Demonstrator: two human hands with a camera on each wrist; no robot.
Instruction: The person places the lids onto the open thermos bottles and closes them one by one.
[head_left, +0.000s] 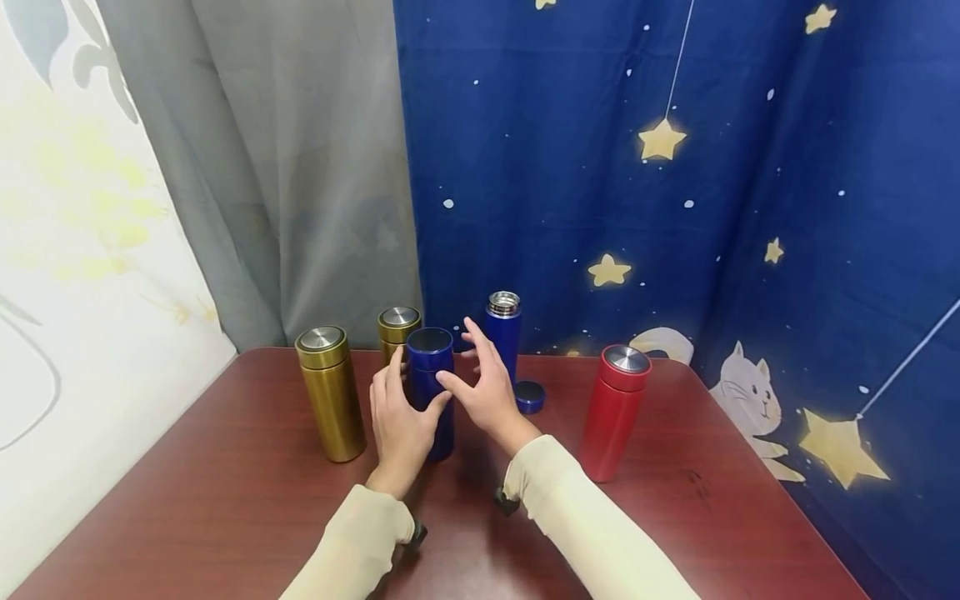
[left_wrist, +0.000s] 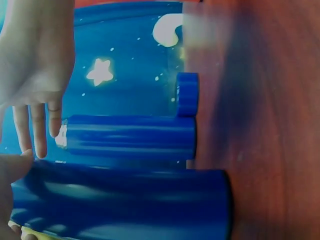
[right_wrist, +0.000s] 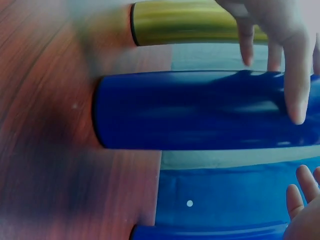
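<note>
A closed blue thermos bottle (head_left: 431,358) stands upright on the table, with its dark-topped lid on. My left hand (head_left: 401,421) grips its upper part, thumb in front and fingers round the far left side. To the right of this bottle my right hand (head_left: 491,396) is spread, fingers straight and thumb pointing at the bottle; whether the thumb touches it I cannot tell. Behind the right hand is an open blue thermos bottle (head_left: 504,329) with a bare steel mouth. Its loose blue lid (head_left: 530,397) lies on the table beside it.
Two gold thermos bottles stand to the left, the nearer gold bottle (head_left: 332,400) and a farther gold bottle (head_left: 397,325) partly hidden. On the right stands a red thermos bottle (head_left: 615,412). Curtains (head_left: 525,167) hang behind the reddish-brown table (head_left: 210,500).
</note>
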